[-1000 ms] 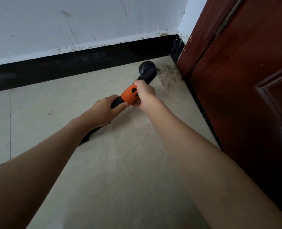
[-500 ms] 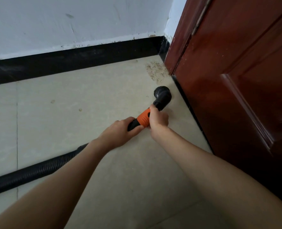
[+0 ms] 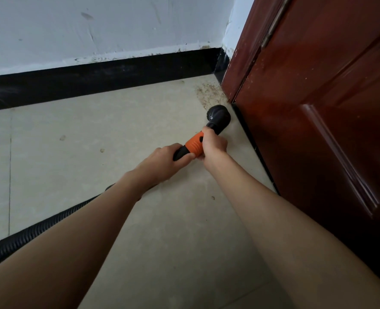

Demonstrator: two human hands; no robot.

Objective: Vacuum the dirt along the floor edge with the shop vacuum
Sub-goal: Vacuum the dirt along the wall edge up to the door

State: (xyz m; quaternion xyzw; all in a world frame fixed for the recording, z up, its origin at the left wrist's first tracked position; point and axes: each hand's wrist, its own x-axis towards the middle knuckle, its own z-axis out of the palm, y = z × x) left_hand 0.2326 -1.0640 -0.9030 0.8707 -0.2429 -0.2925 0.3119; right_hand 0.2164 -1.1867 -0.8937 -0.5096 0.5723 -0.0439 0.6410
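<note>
The round black vacuum nozzle [image 3: 218, 113] sits on the beige tile floor [image 3: 95, 141] just beside the red-brown door [image 3: 318, 108], near the sawdust-like dirt [image 3: 209, 93], its orange collar [image 3: 194, 144] grasped by the right hand [image 3: 214, 144] while the left hand [image 3: 164, 162] grips the black hose [image 3: 28, 237] behind.
</note>
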